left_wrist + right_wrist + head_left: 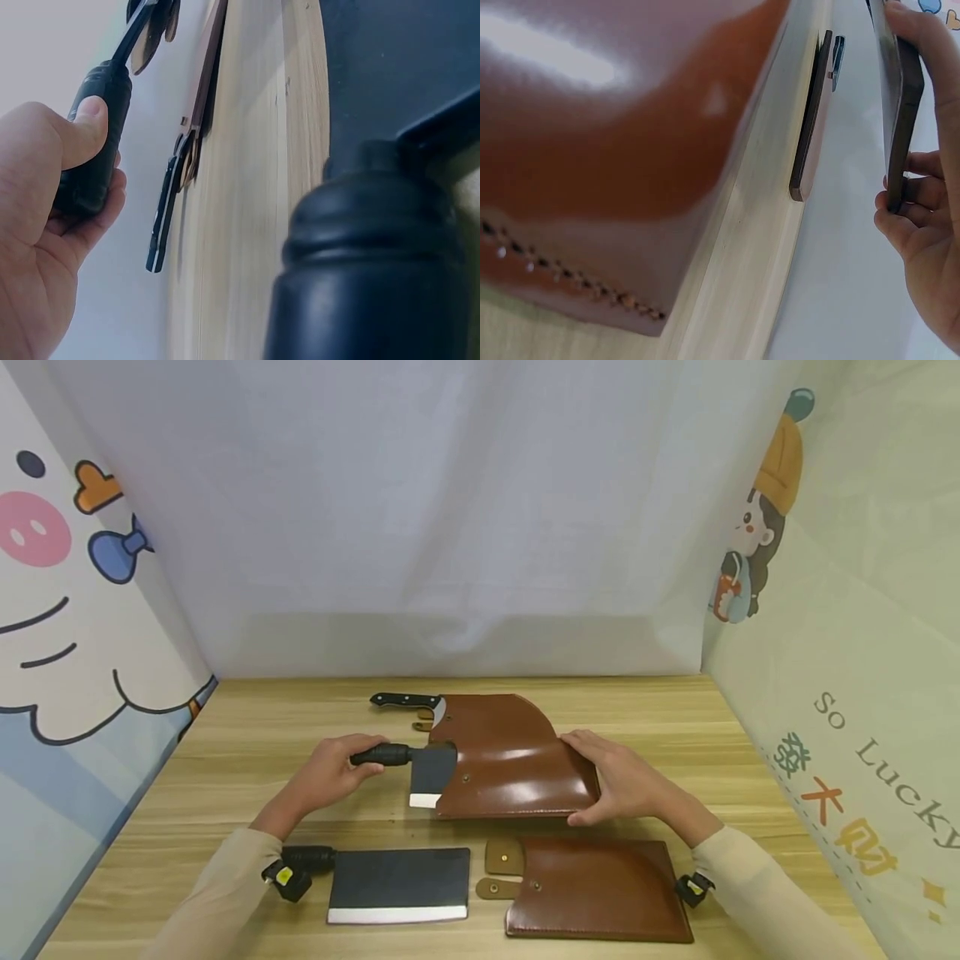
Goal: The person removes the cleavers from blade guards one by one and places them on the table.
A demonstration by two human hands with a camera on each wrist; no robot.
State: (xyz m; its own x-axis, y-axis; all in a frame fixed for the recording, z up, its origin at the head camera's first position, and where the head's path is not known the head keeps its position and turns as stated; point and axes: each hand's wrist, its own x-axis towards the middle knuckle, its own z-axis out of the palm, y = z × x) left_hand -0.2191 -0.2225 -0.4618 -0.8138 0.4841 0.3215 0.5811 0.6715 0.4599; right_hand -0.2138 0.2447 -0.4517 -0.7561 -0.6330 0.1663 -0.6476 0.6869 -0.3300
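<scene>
Bare tabletop (225, 760) stretches left of the left hand (330, 772) and beyond the right hand (622, 777), while a held cleaver (433, 772) and sheath (517, 781) fill the gap between them. A sheathed knife (483, 714) obstructs their far side; a loose cleaver (401, 881) and flat sheath (600, 889), their near.

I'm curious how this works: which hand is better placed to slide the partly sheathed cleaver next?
Probably the left hand: it grips the cleaver by its black handle. The right hand holds that cleaver's sheath at the opposite end, so seems suited to steadying.
</scene>
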